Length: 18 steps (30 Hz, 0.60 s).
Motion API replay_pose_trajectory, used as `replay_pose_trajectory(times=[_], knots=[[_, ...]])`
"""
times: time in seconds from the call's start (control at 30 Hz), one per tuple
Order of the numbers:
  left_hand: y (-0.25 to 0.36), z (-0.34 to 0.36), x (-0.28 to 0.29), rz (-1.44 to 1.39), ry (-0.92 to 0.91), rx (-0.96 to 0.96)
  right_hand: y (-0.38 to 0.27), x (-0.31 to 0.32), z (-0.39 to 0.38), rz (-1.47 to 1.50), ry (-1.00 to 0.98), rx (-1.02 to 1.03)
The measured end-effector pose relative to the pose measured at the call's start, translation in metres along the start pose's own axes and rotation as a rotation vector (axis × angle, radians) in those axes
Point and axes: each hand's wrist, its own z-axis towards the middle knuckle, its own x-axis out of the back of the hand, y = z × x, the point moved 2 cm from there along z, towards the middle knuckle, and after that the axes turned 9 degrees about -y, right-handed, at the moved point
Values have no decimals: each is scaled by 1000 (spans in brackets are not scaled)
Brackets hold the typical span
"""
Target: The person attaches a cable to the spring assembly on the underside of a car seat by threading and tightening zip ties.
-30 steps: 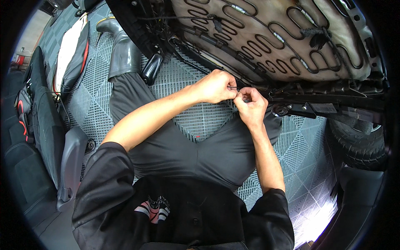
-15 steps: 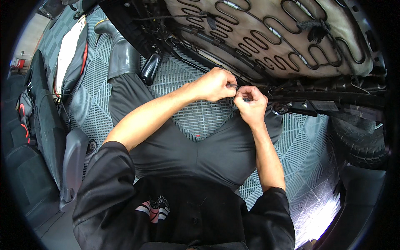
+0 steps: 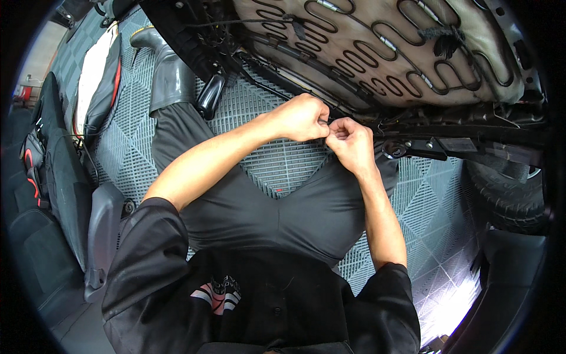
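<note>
My left hand (image 3: 300,118) and my right hand (image 3: 351,140) pinch a small dark piece, perhaps a wire or cable, their fingertips almost touching; its shape is mostly hidden by my fingers. Just beyond them is the lower metal frame (image 3: 424,146) of an upturned seat, whose underside shows black serpentine springs (image 3: 359,59) on beige backing, with dark cables along its edge.
My legs lie spread on grey grid floor tiles (image 3: 247,100), one ending in a rubber boot (image 3: 174,76). Black seat parts (image 3: 59,189) and a white, black and red cover (image 3: 94,76) lie left. A tyre (image 3: 501,200) and black padded piece (image 3: 513,265) sit right.
Both hands have shifted slightly up and to the left, still close together with fingers pinched. The seat and surrounding items appear unchanged apart from a slight view shift.
</note>
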Motion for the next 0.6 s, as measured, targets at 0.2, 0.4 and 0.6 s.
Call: replay_pose_trajectory(times=[0.2, 0.4, 0.6], knots=[[0, 1, 1, 17, -11, -54, -2, -2, 3, -208, -15, 179], [-4, -2, -1, 40, 18, -130, 7, -9, 1, -147, -53, 209], [-9, 1, -1, -111, 59, -101, 26, -13, -4, 44, 73, 294]])
